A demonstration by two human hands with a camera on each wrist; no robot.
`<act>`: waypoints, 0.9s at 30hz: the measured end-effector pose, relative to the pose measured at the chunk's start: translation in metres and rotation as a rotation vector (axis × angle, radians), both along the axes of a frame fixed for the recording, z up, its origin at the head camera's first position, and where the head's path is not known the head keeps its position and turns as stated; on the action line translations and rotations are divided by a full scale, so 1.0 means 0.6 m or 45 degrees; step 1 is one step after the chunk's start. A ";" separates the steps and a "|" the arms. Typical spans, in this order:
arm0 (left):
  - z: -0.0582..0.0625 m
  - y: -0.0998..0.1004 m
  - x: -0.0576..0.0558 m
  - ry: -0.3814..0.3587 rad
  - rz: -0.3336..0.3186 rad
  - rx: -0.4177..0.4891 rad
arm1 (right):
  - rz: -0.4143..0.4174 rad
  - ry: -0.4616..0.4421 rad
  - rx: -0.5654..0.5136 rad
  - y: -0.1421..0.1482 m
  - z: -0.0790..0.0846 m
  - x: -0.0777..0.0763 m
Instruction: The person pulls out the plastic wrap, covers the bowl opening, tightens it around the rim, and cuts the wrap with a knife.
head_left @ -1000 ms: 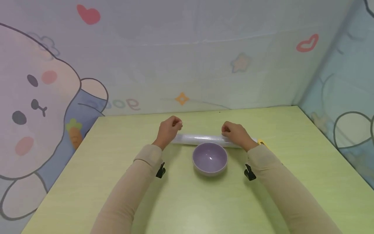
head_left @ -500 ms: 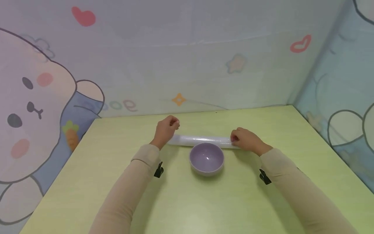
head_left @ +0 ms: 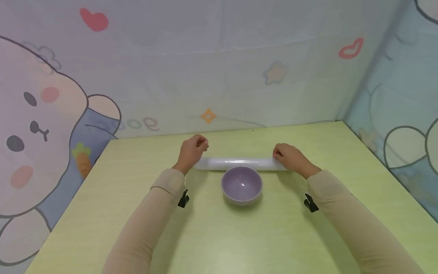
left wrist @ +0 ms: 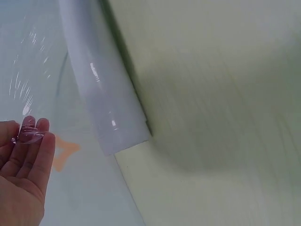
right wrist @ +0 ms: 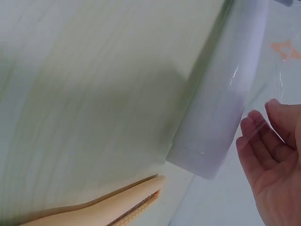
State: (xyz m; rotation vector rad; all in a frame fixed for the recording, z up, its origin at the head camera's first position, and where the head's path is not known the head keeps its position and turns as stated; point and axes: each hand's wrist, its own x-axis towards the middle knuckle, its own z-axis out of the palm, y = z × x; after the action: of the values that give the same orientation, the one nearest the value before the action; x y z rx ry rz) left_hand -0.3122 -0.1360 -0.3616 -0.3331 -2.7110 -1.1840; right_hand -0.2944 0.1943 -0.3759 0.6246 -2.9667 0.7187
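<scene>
A roll of cling film lies crosswise on the table behind a purple bowl. My left hand is above the roll's left end and pinches the clear film; in the left wrist view a crumpled bit of film shows between thumb and fingers, with shiny creases running from it. Over the right end, my right hand has thumb and fingertips drawn together on the film, whose faint streaks reach the thumb in the right wrist view. The bowl stands upright, its inside showing only a glint of light.
In the right wrist view a yellow-orange long object with a slot and a ribbed edge lies near the roll's end. A printed cloth hangs along the table's back edge. Black clips show under both sleeves.
My right hand has moved to the right along the roll, toward its right end, then risen slightly. The left hand stays nearly in place. The bowl appears unmoved on the table.
</scene>
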 end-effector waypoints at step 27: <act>0.051 -0.028 -0.007 -0.121 -0.199 0.081 | -0.065 -0.002 0.043 0.004 0.058 -0.008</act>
State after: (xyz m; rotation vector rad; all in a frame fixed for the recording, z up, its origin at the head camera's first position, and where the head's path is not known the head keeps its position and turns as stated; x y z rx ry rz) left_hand -0.3162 -0.1529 -0.3313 -0.4998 -2.7634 -1.3568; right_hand -0.2989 0.1966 -0.3413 0.5480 -2.9905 0.6667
